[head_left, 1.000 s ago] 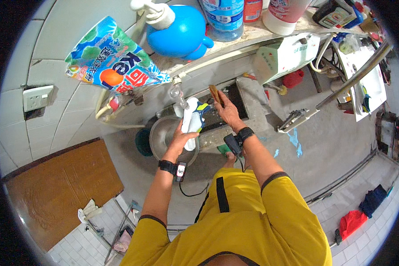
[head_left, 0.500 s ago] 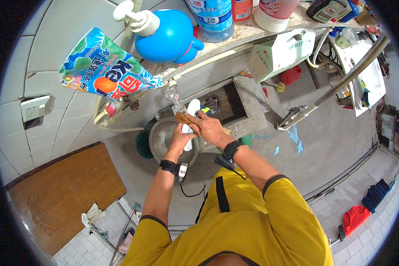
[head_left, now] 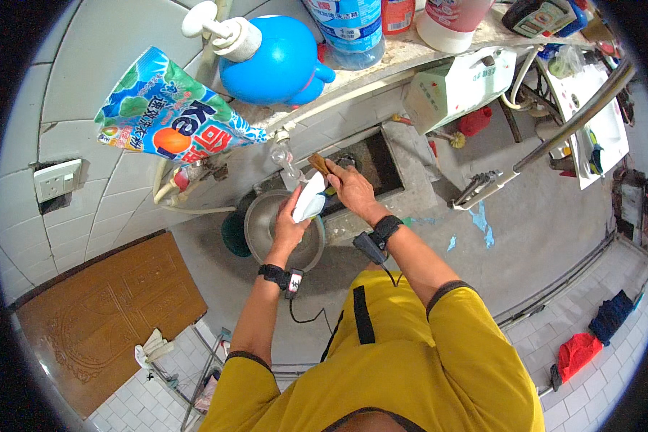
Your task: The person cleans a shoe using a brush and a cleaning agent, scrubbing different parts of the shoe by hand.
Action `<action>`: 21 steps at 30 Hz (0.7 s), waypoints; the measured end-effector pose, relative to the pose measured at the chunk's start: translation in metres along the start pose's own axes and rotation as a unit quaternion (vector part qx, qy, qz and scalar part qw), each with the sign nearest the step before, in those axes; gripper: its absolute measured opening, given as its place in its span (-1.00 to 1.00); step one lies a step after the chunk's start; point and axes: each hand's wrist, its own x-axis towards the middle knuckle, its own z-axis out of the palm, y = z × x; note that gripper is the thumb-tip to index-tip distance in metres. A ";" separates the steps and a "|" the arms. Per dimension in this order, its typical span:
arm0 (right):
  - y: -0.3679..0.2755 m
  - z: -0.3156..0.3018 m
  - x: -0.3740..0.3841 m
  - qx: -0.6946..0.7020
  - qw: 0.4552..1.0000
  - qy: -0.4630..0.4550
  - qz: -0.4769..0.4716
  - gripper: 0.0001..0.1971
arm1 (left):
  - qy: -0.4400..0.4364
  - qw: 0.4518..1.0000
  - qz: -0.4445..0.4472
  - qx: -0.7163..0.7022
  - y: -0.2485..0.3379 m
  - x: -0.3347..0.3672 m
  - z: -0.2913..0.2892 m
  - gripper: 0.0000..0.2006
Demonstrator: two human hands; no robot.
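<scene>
My left hand (head_left: 289, 223) is closed around a white shoe (head_left: 309, 196), holding it tilted above the right side of a grey metal basin (head_left: 256, 232). In my right hand (head_left: 351, 191) is a brown wooden brush (head_left: 318, 164), its end sticking out past the fingers toward the wall. The brush sits just beyond and to the right of the shoe, apart from most of it; its bristles are hidden. Close behind the shoe hangs a clear tap nozzle (head_left: 284, 155).
A stone sink (head_left: 381, 162) lies beyond my right hand. On the ledge above stand a blue pump bottle (head_left: 270, 61), a detergent bag (head_left: 169, 111) and several bottles. A metal pole (head_left: 554, 140) slants in at right; a brown wooden board (head_left: 115, 309) lies at left.
The shoe has turned in my left hand and shows a broader white side. My right hand has moved right and away from it, carrying the brush toward the wall.
</scene>
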 end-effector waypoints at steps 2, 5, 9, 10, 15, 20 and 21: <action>-0.009 -0.005 -0.005 -0.029 0.999 0.008 -0.021 -0.52 | 0.000 0.998 -0.032 -0.046 0.001 0.002 0.008 -0.01; -0.018 -0.001 -0.021 -0.106 0.990 -0.069 -0.069 -0.52 | -0.001 0.968 -0.175 -0.178 0.039 0.012 0.033 -0.08; -0.031 0.011 -0.024 -0.104 0.990 -0.057 -0.076 -0.53 | 0.015 0.959 -0.172 -0.223 0.022 0.006 0.019 -0.12; -0.028 -0.002 -0.014 -0.106 0.991 -0.060 -0.057 -0.53 | 0.011 0.960 -0.174 -0.220 0.030 0.007 0.016 -0.12; 0.002 -0.011 0.010 -0.045 0.998 0.023 0.028 -0.54 | -0.032 0.934 -0.240 -0.262 0.049 0.003 0.010 -0.15; -0.008 0.002 -0.017 -0.071 0.991 -0.055 -0.096 -0.53 | -0.062 0.908 -0.254 -0.328 0.033 0.003 -0.004 -0.23; -0.003 -0.005 -0.011 -0.092 0.990 -0.059 -0.089 -0.54 | -0.065 0.912 -0.248 -0.321 0.037 0.005 -0.003 -0.23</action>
